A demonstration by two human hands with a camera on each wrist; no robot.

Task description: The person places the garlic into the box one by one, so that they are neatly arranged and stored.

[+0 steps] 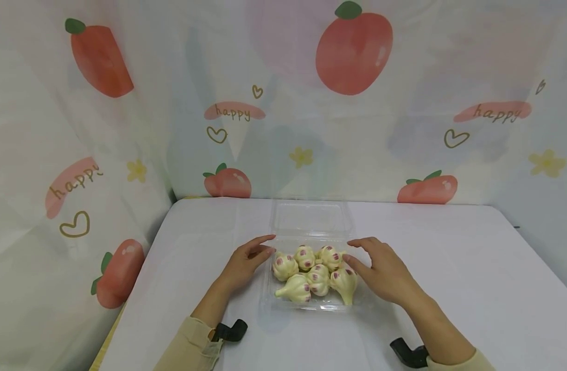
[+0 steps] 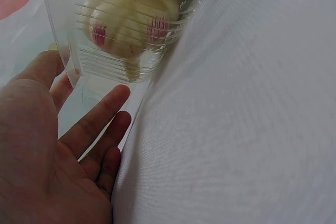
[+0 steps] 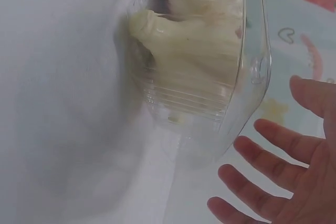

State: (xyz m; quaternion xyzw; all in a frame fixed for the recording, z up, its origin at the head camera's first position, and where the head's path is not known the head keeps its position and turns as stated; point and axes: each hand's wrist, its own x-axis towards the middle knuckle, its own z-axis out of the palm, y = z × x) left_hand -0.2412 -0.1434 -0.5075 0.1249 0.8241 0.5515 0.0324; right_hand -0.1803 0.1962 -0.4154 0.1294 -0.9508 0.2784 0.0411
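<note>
A clear plastic clamshell box (image 1: 306, 307) lies on the table, its lid (image 1: 311, 219) folded back away from me. Inside sit several pale garlic bulbs (image 1: 319, 281) with purple patches. My left hand (image 1: 241, 265) is at the box's left side, fingers extended; the left wrist view shows its thumb at the rim (image 2: 62, 51), though contact is hard to tell. On the right side my right hand (image 1: 386, 270) has spread fingers beside the box wall (image 3: 252, 103), and in the right wrist view they hold nothing.
A white cloth covers the table (image 1: 209, 232). Behind it and at the left hangs a curtain (image 1: 274, 149) printed with fruit, hearts and lettering. Black wrist mounts (image 1: 233, 331) are worn on both forearms.
</note>
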